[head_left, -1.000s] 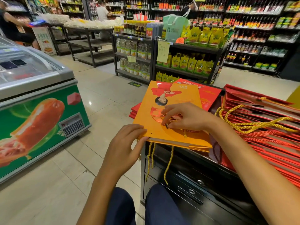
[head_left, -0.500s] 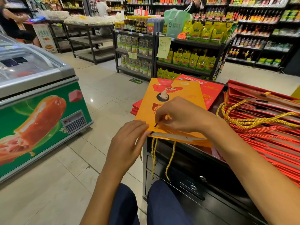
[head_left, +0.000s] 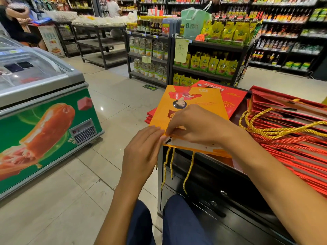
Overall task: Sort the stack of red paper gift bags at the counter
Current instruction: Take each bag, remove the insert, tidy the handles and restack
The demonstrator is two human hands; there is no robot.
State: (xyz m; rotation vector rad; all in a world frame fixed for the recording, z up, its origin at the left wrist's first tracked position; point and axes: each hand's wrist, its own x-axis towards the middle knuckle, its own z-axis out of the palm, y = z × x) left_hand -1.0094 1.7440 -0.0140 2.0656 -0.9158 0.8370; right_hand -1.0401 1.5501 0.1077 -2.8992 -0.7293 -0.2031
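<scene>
An orange gift bag [head_left: 203, 101] with a printed figure lies flat on the black counter [head_left: 221, 175], its gold cord handles [head_left: 187, 172] hanging over the near edge. My right hand [head_left: 200, 124] presses on the bag's open end, fingers pinching its top edge. My left hand [head_left: 143, 151] grips the same edge at the bag's near left corner. Under it lie flat red bags [head_left: 231, 96]. A large fanned stack of red gift bags [head_left: 292, 131] with gold cords [head_left: 276, 128] fills the counter's right side.
A green chest freezer [head_left: 44, 121] stands to the left across a tiled aisle [head_left: 88, 183]. Shelves of yellow packets and bottles [head_left: 208, 62] stand behind the counter. The counter front has drawers [head_left: 217, 202]. My knees are against it. People stand far back.
My right hand has slid toward the near edge of the orange bag, and my left hand has risen to pinch the same edge. The bag has shifted slightly nearer.
</scene>
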